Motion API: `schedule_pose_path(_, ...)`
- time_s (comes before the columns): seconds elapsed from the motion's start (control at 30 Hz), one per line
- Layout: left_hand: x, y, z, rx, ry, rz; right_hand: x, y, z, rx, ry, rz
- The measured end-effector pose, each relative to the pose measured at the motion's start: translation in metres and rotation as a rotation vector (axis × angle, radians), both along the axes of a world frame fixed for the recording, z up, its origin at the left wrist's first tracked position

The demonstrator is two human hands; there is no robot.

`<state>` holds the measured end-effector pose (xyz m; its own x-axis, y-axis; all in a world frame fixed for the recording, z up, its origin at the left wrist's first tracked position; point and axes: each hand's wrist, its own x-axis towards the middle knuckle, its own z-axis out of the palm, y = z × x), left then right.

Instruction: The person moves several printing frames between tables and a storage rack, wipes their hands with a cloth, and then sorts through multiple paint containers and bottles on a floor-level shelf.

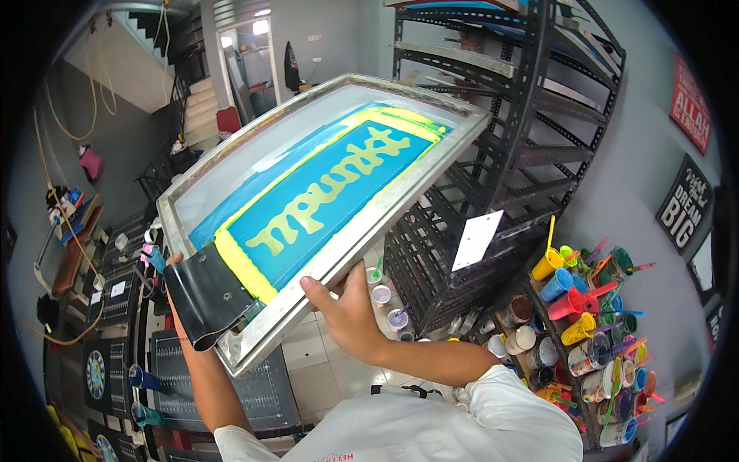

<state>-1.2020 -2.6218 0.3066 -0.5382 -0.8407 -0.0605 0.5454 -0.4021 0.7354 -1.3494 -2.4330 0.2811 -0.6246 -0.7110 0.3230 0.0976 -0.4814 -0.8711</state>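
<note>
Both my hands hold up a tilted screen printing frame with a worn metal border. Its mesh carries a blue stencil with pale yellow-green lettering, edged by bright yellow ink. A curved black piece, perhaps a squeegee, lies across the frame's near left corner. My right hand grips the near rail, thumb on top and fingers underneath. At the left end, beside the black piece, my left hand supports the frame; most of its fingers are hidden.
A tall black metal rack stands just beyond the frame to the right. Shelves with several colourful ink pots line the right wall. Black printing platens fill the lower left. Small tubs sit on the tiled floor. Stairs rise behind.
</note>
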Motion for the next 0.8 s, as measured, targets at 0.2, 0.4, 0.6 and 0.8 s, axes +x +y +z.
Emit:
schedule_pose_path(0.2,-0.023,-0.03,-0.001,0.016,0.01,-0.106,-0.021,0.006,0.012,-0.053,-0.016,-0.011)
schedule_pose_path(0.4,-0.065,-0.051,0.006,-0.109,0.028,-0.067,-0.049,0.008,0.029,-0.128,-0.021,-0.069)
schedule_pose_path(0.6,-0.121,-0.085,-0.007,-0.299,0.123,-0.086,-0.093,0.006,0.04,-0.12,-0.018,-0.147)
schedule_pose_path(0.8,-0.198,-0.091,0.014,-0.168,0.225,-0.312,-0.148,-0.002,0.05,-0.064,-0.04,-0.329)
